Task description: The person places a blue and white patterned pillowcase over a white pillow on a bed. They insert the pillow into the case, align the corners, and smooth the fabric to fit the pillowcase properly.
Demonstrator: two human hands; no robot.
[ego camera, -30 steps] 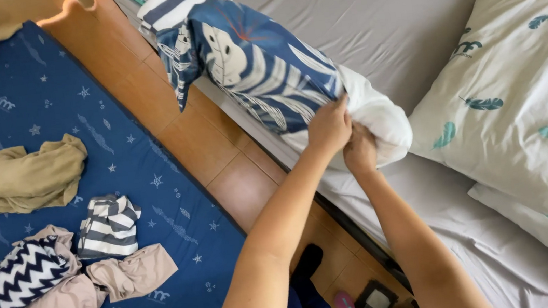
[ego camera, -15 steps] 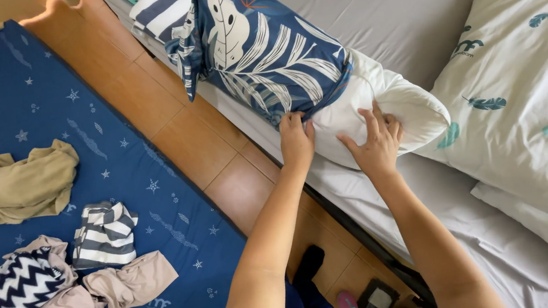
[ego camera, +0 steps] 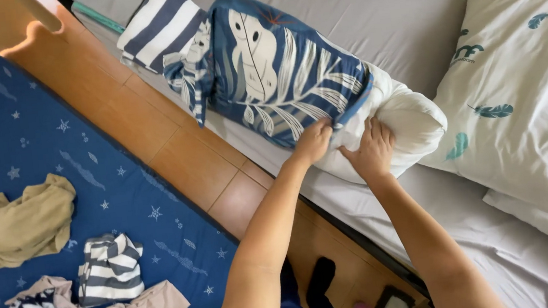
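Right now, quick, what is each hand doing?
Left hand: closed, pinching the open edge of the blue leaf-print pillowcase.
Right hand: fingers curled on the white pillow, pressing it; a full grip cannot be told.

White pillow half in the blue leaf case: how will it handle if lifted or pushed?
The white pillow probably squashes and sags: it bulges around the right hand. Likely light for its bulk. The blue leaf-print pillowcase, pinched by the left hand, looks limp and wrinkled, so it should bunch rather than slide.

white pillow (ego camera: 408, 121) half inside blue leaf-print pillowcase (ego camera: 278, 71), on bed.
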